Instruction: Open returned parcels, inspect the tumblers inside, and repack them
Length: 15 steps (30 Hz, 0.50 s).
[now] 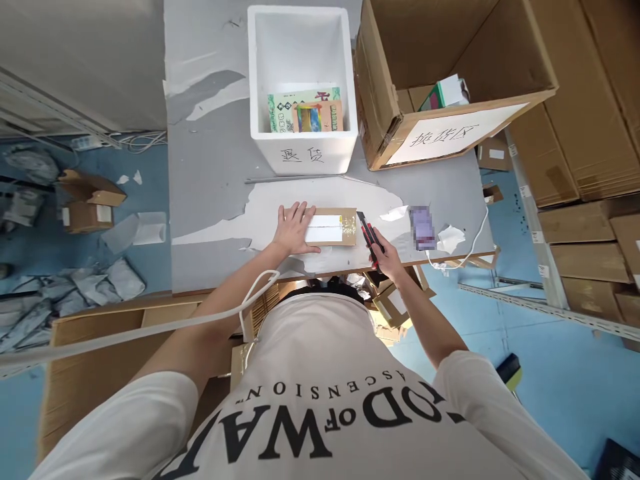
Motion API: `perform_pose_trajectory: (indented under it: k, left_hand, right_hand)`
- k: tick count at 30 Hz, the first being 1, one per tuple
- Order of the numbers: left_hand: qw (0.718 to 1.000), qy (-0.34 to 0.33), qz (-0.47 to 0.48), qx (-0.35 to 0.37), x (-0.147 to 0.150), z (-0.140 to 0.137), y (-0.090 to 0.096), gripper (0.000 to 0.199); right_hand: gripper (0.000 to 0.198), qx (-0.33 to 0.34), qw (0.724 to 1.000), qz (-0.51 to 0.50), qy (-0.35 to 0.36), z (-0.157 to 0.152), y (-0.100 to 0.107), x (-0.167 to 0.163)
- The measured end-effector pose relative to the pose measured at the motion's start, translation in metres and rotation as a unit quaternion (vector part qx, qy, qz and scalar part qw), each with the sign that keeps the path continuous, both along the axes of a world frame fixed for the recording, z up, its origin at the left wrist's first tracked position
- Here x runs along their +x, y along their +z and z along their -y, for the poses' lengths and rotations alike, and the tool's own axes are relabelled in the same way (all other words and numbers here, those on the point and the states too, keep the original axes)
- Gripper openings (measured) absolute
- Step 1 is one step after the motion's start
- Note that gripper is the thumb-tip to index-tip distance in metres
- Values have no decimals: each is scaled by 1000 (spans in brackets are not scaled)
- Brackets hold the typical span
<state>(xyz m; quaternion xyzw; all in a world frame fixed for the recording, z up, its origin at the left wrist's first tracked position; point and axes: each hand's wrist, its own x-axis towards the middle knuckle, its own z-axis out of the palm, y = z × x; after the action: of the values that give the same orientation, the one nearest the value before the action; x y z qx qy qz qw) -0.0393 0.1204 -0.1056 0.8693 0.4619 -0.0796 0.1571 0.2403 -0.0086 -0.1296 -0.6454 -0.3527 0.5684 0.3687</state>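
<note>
A small cardboard box [349,233] with a white label and clear tape on its right end lies on the table near its front edge. My left hand [294,230] rests flat across the box's left part, fingers spread, covering that end. In my right hand [386,257] is a black and red box cutter [369,235], its tip pointing up and left beside the box's taped end. I cannot make out whether the blade touches the box.
Behind the box stand a white foam bin [303,150] holding booklets and a large carton [450,137] with a small box inside. A phone [423,228] on a white cable and torn paper [451,239] lie to the right. A white hose [165,327] crosses my left arm.
</note>
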Motion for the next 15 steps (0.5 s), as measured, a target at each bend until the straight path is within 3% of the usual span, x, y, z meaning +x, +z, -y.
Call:
perform_pose_trajectory:
  k: [8, 15]
  left_hand:
    - [997, 16, 65, 24, -3, 1, -9, 120]
    - [996, 11, 90, 25, -4, -4, -14, 121]
  right_hand:
    - [75, 5, 999, -30, 15, -2, 0, 8]
    - [76, -10, 996, -47, 79, -5, 0, 30]
